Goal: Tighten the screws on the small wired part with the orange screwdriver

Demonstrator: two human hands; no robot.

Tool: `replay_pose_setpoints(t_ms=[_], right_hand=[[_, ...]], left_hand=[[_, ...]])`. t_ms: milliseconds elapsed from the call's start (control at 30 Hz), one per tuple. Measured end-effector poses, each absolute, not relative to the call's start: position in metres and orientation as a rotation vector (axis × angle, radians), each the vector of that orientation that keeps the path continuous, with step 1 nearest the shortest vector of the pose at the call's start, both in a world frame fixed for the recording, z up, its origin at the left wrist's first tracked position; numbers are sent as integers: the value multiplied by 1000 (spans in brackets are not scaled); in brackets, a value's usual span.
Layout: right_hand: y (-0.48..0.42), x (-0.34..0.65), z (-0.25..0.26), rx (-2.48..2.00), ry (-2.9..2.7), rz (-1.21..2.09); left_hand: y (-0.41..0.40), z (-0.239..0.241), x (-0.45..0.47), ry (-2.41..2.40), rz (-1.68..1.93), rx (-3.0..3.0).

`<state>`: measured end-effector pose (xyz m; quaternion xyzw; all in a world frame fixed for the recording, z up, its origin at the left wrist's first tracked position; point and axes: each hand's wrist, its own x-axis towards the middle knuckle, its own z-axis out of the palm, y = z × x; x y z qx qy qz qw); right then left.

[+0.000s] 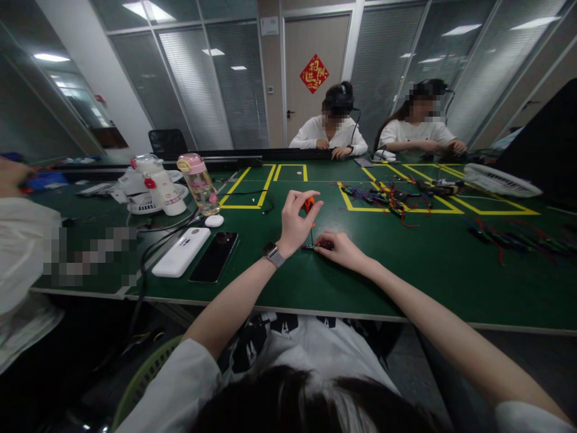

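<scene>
My left hand, with a watch on its wrist, is closed round the orange handle of a screwdriver. The shaft runs down, nearly upright, to a small circuit board on the green table. My right hand rests on the table and pinches the right end of that board, where a dark part shows between the fingers. Whether the tip sits in a screw is too small to tell.
Bundles of wired boards lie ahead to the right, with more wires at far right. On my left are a phone, a white power bank, an earbud case and bottles. Two people sit opposite; another is at left.
</scene>
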<state>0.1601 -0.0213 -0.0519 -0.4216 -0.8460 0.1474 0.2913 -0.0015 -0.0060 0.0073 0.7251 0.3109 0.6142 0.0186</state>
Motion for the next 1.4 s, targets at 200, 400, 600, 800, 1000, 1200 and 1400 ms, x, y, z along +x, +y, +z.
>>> replay_pose_setpoints(t_ms=[200,400,600,800,1000,1200,1400], right_hand=[[-21,160,-52,-1127,-2252,401],[-21,160,-53,-1122,-2246,415],[-21,160,-53,-1127,-2240,410],[-19,160,-54,-1119,-2243,425],[-19,160,-54,-1134,-2250,403],[-21,159,-52,-1135,-2237,420],[-21,158,-51,-1130,-2251,414]], left_hand=[[-6,3,-2,871,1809,2309],[-5,3,-2,916,1865,2325],[-3,6,-3,985,1856,2225],[-5,6,-3,833,1762,2248],[-6,6,-4,930,1892,2309],[-10,7,-4,814,1806,2394],[-8,5,-4,907,1922,2366]])
